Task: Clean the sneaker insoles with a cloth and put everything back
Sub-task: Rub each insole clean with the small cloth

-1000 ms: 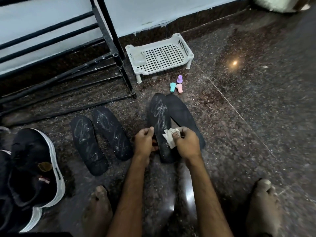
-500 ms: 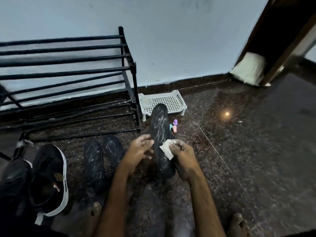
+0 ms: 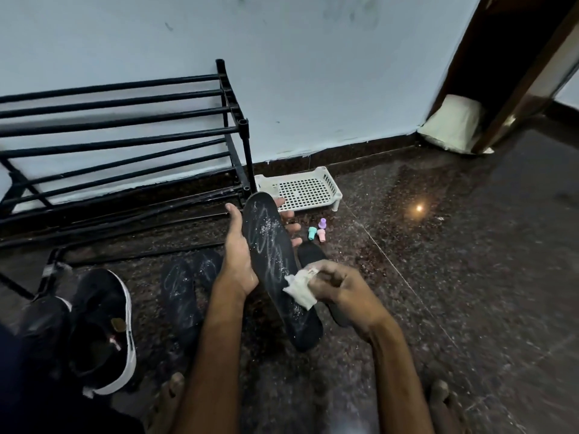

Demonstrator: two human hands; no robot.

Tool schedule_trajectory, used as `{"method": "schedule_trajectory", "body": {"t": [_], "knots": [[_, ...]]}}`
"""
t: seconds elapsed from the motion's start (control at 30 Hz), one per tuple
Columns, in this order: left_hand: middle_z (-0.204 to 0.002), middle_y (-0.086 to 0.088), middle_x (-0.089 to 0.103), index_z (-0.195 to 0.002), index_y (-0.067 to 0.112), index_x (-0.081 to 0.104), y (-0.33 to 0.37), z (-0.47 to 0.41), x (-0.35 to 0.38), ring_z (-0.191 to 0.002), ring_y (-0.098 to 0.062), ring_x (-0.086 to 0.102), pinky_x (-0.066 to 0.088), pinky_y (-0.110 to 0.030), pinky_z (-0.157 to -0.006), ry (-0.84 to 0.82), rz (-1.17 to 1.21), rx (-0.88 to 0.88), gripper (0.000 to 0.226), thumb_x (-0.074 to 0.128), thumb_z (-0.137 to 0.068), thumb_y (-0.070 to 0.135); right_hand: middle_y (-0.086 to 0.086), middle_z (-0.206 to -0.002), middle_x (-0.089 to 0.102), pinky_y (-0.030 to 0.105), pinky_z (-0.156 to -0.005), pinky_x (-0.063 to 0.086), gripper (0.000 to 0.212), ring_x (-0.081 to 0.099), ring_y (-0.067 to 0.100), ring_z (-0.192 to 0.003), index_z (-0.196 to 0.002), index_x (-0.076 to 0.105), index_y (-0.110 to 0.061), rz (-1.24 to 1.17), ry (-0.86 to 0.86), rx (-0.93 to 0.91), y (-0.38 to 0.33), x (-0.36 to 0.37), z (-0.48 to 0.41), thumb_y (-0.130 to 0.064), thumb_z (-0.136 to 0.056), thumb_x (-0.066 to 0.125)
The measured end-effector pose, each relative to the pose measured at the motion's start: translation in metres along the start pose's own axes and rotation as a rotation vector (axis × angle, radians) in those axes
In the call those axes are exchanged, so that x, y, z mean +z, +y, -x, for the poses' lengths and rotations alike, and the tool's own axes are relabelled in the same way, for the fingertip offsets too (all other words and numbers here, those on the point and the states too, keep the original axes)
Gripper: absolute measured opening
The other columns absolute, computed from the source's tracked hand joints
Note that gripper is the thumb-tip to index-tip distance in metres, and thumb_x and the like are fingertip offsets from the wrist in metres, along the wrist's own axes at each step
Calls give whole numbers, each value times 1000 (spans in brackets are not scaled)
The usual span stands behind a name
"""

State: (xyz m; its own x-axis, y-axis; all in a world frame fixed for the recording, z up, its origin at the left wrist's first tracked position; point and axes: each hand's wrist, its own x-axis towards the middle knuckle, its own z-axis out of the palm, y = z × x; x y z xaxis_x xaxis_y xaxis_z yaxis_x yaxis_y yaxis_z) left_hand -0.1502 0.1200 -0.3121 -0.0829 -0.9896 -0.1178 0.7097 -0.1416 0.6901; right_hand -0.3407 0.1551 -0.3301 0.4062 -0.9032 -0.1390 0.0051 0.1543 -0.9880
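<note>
A black insole (image 3: 275, 264) streaked with white powder is lifted off the floor, toe end up. My left hand (image 3: 239, 255) holds it from behind, thumb on its left edge and fingertips showing past its right edge. My right hand (image 3: 340, 288) pinches a small white cloth (image 3: 299, 288) against the insole's lower right part. A second insole (image 3: 313, 255) lies on the floor behind, mostly hidden. Two more chalky insoles (image 3: 185, 289) lie to the left. A black sneaker with a white sole (image 3: 103, 330) stands at lower left.
A black metal shoe rack (image 3: 125, 136) stands against the wall at left. A white plastic tray (image 3: 300, 189) sits beside it, with three small pastel caps (image 3: 318, 231) in front. A pale bundle (image 3: 451, 123) lies by the doorway. My bare feet (image 3: 166, 399) are on the dark granite floor.
The insole has been raised from the floor and tilted upright in my left hand. My left hand shifted from its heel end to its middle. The cloth moved down along the insole.
</note>
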Motion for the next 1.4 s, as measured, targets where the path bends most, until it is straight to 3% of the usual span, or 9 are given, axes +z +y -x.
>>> {"method": "schedule_trajectory", "body": {"t": [0.2, 0.3, 0.4, 0.53, 0.6, 0.77, 0.97, 1.17, 1.4], "knots": [[-120, -23, 63, -131, 1, 58, -1, 5, 12, -113, -39, 60, 44, -56, -103, -43, -4, -111, 92, 14, -94, 73, -6, -97, 74, 22, -77, 56, 14, 68, 7, -88, -101, 73, -14, 442, 538, -377, -71, -15, 3, -8, -90, 67], [-115, -22, 68, -127, 1, 58, -2, 7, 26, -107, -34, 66, 57, -47, -91, -57, -38, -156, 89, 14, -94, 71, -4, -104, 71, 18, -84, 55, 19, 65, 6, -92, -104, 71, -14, 773, 649, -581, -90, 11, -15, -7, -86, 70], [-104, -18, 72, -121, 3, 60, 2, 7, 29, -94, -29, 71, 61, -39, -78, -78, -37, -171, 85, 15, -94, 71, -1, -105, 71, 21, -91, 52, 16, 65, 8, -96, -100, 73, -16, 952, 409, -574, -86, 28, -18, -9, -85, 71], [-117, -21, 64, -126, -2, 57, 7, 5, 23, -106, -34, 66, 52, -51, -93, -64, 34, -121, 91, 14, -93, 72, -5, -88, 75, 18, -78, 54, 11, 70, 5, -83, -87, 76, -12, 644, -77, -74, -83, 17, 13, -3, -81, 75], [-115, -22, 64, -126, -2, 56, 7, 4, 19, -105, -35, 66, 52, -53, -93, -69, 61, -108, 92, 14, -93, 72, -4, -89, 75, 20, -73, 55, 10, 70, 6, -82, -88, 75, -11, 555, -51, -42, -91, 9, 20, -3, -82, 73], [-116, -21, 66, -128, 1, 56, 5, 9, 26, -103, -31, 68, 59, -43, -80, -113, 46, -141, 90, 16, -92, 73, -10, -108, 72, 7, -84, 50, 21, 66, -6, -94, -103, 72, -18, 712, 427, -444, -107, 30, -3, -5, -86, 70], [-114, -21, 65, -131, -3, 53, 11, 4, 21, -101, -33, 68, 56, -52, -90, -95, 14, -115, 94, 14, -92, 74, -3, -87, 76, 31, -80, 58, 8, 71, 8, -82, -89, 72, -11, 653, -224, 46, -94, 30, 18, -7, -83, 74], [-126, -22, 61, -140, 1, 48, 9, 4, 19, -120, -39, 59, 52, -54, -97, -123, 27, -127, 96, 18, -89, 77, -13, -101, 74, 19, -89, 54, 17, 67, -5, -95, -94, 73, -19, 665, 248, -334, -110, 19, 11, -5, -85, 71], [-109, -16, 68, -134, -1, 53, 23, -4, 10, -98, -29, 67, 54, -53, -90, -67, -38, -19, 94, 13, -93, 74, 5, -87, 76, 39, -82, 58, 7, 72, 17, -85, -85, 73, -6, 895, -220, 235, -84, 17, 27, -3, -80, 77]]}}
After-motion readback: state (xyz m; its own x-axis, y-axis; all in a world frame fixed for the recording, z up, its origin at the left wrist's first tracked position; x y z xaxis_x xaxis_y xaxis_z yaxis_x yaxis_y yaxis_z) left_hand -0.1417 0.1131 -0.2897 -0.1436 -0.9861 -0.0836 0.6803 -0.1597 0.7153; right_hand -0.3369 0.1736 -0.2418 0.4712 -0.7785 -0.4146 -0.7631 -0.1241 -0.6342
